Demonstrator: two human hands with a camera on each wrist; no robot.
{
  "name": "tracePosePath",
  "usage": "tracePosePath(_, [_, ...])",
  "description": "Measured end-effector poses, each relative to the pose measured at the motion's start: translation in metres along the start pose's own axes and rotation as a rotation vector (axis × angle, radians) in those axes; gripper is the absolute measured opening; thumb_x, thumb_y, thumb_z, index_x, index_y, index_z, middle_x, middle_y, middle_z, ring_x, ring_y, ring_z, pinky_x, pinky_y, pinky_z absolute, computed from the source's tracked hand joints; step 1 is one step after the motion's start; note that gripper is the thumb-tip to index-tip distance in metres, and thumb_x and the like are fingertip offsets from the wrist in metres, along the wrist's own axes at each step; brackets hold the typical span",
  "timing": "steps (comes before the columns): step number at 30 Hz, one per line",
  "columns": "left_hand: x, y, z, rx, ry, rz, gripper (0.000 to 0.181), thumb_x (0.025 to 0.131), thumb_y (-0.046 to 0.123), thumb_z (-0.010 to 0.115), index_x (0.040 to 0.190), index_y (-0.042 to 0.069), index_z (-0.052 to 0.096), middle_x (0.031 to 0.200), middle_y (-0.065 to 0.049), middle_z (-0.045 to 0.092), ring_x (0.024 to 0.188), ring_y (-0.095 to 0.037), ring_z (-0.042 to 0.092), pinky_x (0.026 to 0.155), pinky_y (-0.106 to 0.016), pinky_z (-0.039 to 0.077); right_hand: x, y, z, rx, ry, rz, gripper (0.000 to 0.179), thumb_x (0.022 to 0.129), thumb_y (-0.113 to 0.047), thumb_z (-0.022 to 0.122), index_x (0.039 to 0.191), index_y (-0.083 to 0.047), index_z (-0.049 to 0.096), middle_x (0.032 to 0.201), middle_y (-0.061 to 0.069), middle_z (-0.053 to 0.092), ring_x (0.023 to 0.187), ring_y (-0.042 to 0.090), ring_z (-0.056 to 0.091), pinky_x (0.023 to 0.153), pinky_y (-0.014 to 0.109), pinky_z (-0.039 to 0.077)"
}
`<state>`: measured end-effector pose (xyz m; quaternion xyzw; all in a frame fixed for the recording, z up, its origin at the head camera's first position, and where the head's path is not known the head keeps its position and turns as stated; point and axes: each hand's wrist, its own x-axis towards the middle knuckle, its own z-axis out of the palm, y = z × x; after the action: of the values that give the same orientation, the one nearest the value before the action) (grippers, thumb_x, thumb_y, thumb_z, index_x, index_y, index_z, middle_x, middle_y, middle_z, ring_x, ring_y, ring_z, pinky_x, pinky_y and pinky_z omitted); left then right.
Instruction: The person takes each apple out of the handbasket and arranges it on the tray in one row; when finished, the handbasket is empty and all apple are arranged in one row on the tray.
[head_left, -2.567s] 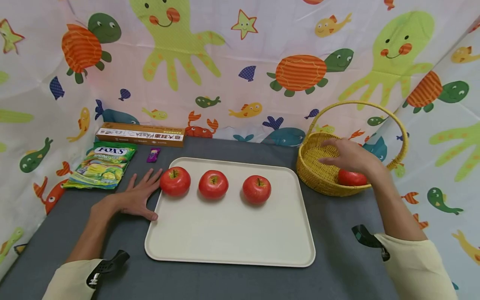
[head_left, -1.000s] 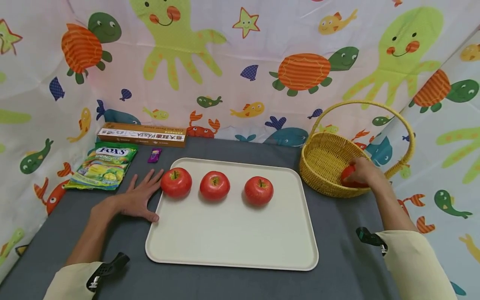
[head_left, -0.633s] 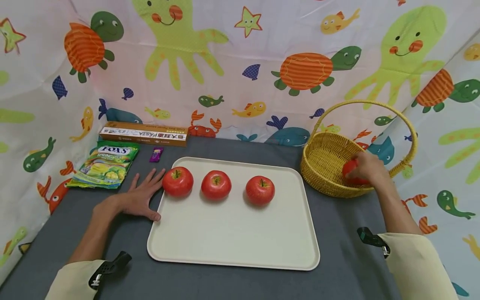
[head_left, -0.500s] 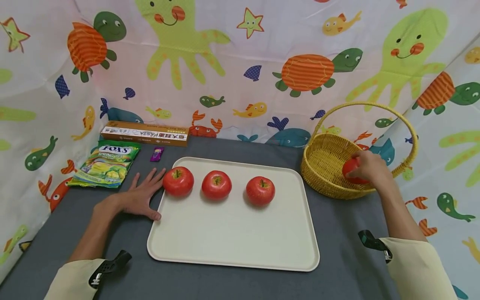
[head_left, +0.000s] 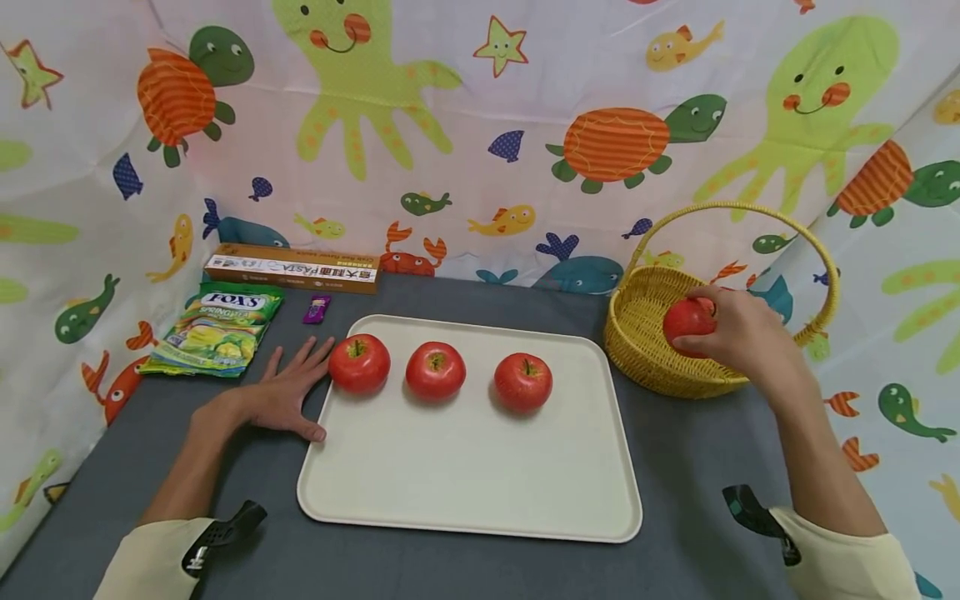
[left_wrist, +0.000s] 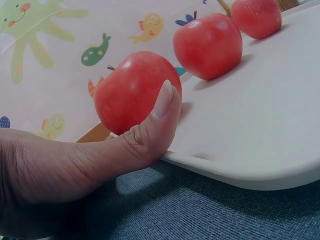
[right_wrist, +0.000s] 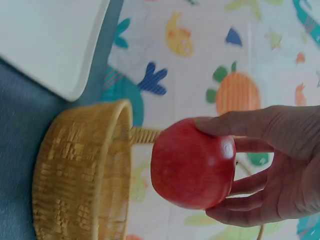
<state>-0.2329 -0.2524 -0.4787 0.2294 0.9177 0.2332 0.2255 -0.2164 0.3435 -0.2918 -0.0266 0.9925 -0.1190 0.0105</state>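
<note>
My right hand [head_left: 746,337] grips a red apple [head_left: 688,327] between thumb and fingers, over the yellow wicker basket [head_left: 652,367]. In the right wrist view that apple [right_wrist: 192,165] hangs just outside the basket's rim [right_wrist: 102,165]. The part of the basket that shows holds no other apple. My left hand [head_left: 281,396] lies with fingers spread at the left edge of the cream tray [head_left: 472,475], its thumb at the rim. Three red apples stand in a row along the tray's back half: a left one [head_left: 359,364], a middle one [head_left: 436,372] and a right one [head_left: 522,383].
Behind my left hand lie a green candy bag [head_left: 217,329], a small purple wrapped sweet [head_left: 317,309] and a long brown pasta box [head_left: 292,268]. A sea-animal printed curtain [head_left: 465,108] closes off the back and sides of the grey table [head_left: 420,567]. The basket's tall handle [head_left: 750,208] arches over it.
My right hand reached down into the basket, took hold of the apple and lifted it up and slightly left. My left hand and the tray's apples have stayed in place.
</note>
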Motion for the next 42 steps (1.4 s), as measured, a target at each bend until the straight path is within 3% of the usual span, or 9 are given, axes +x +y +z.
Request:
tracePosePath(7, [-0.003, -0.001, -0.001, -0.002, 0.007, -0.009, 0.136, 0.069, 0.067, 0.085, 0.167, 0.004, 0.014, 0.176, -0.022, -0.007, 0.159, -0.051, -0.019, 0.117, -0.078, -0.025, -0.012, -0.040, 0.017, -0.005, 0.038, -0.125, 0.073, 0.082, -0.029, 0.090, 0.140, 0.005, 0.060, 0.116, 0.030, 0.070, 0.104, 0.044, 0.061, 0.076, 0.052, 0.065])
tracePosePath(15, [0.002, 0.000, 0.003, 0.018, 0.005, 0.003, 0.137, 0.069, 0.069, 0.084, 0.166, 0.002, 0.014, 0.176, -0.022, -0.007, 0.160, -0.051, -0.019, 0.117, -0.079, -0.024, -0.021, -0.056, 0.054, 0.021, -0.006, -0.253, 0.069, 0.076, -0.023, 0.094, 0.134, 0.000, 0.066, 0.114, 0.023, 0.073, 0.105, 0.040, 0.065, 0.077, 0.048, 0.066])
tracePosePath(24, [0.002, 0.000, 0.003, 0.013, 0.003, -0.004, 0.137, 0.070, 0.068, 0.084, 0.166, 0.001, 0.014, 0.176, -0.022, -0.008, 0.160, -0.050, -0.020, 0.118, -0.077, -0.025, -0.013, -0.059, 0.089, 0.062, -0.122, -0.275, 0.064, 0.078, -0.021, 0.093, 0.131, 0.002, 0.067, 0.108, 0.018, 0.075, 0.093, 0.028, 0.065, 0.076, 0.041, 0.064])
tracePosePath(32, [0.001, -0.001, 0.000, 0.017, 0.006, 0.001, 0.136, 0.070, 0.068, 0.084, 0.166, 0.002, 0.014, 0.176, -0.022, -0.008, 0.160, -0.051, -0.020, 0.117, -0.078, -0.025, -0.005, -0.055, 0.105, 0.073, -0.170, -0.233, 0.063, 0.080, -0.022, 0.091, 0.133, 0.001, 0.066, 0.104, 0.016, 0.073, 0.092, 0.026, 0.062, 0.075, 0.037, 0.060])
tracePosePath(42, [0.001, -0.001, 0.001, 0.017, 0.001, -0.007, 0.137, 0.070, 0.069, 0.084, 0.167, 0.002, 0.014, 0.176, -0.022, -0.008, 0.160, -0.050, -0.020, 0.118, -0.077, -0.025, -0.006, -0.053, 0.112, 0.023, -0.198, -0.215, 0.066, 0.077, -0.017, 0.093, 0.135, -0.002, 0.065, 0.115, 0.022, 0.068, 0.100, 0.031, 0.063, 0.083, 0.046, 0.064])
